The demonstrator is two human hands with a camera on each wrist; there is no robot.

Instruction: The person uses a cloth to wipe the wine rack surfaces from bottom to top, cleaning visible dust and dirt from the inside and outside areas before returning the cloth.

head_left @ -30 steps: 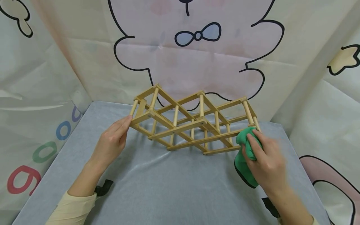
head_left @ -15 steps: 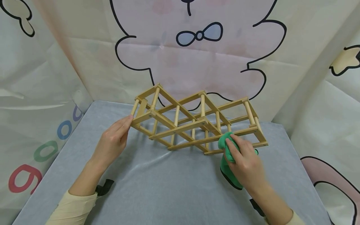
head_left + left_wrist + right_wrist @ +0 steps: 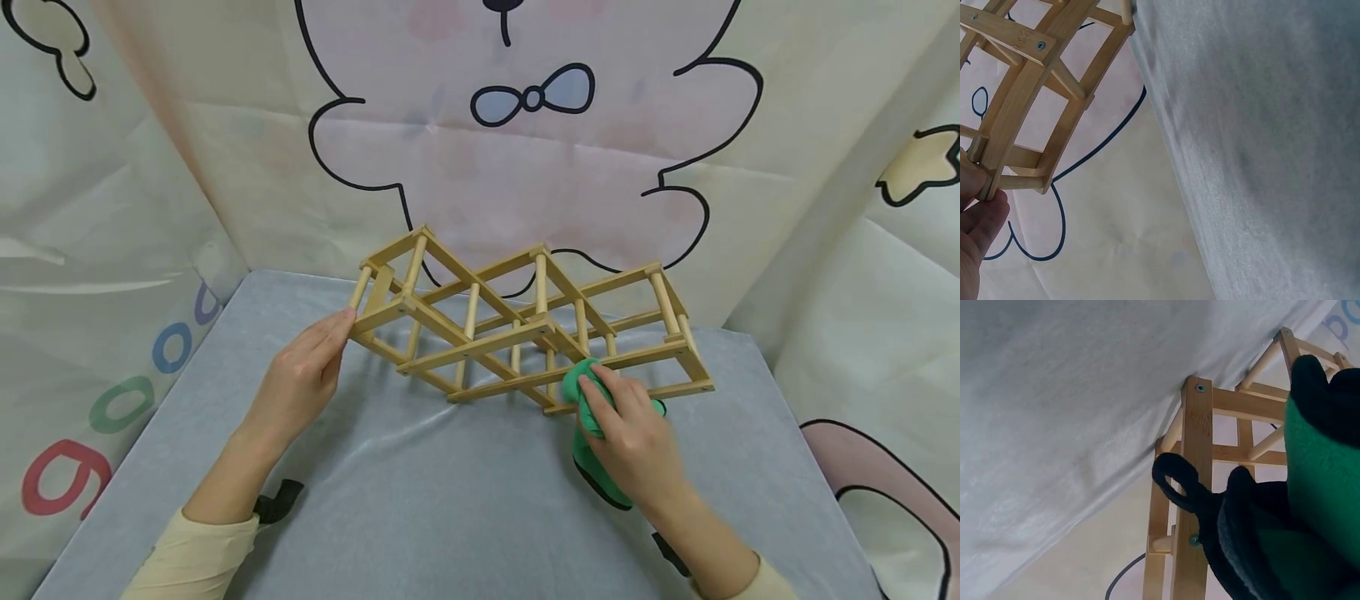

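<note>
Our left hand [image 3: 296,379] pinches the wooden lattice rack [image 3: 495,339] at nine o'clock, our right hand [image 3: 637,442] grips a green cloth [image 3: 588,462] at five, and wiping seems underway, its remainder unclear.

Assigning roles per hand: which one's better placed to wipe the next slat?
Probably the right hand: it holds the green cloth at the front slats of the wooden rack. The left hand pinches the rack's left end and has no cloth.
</note>
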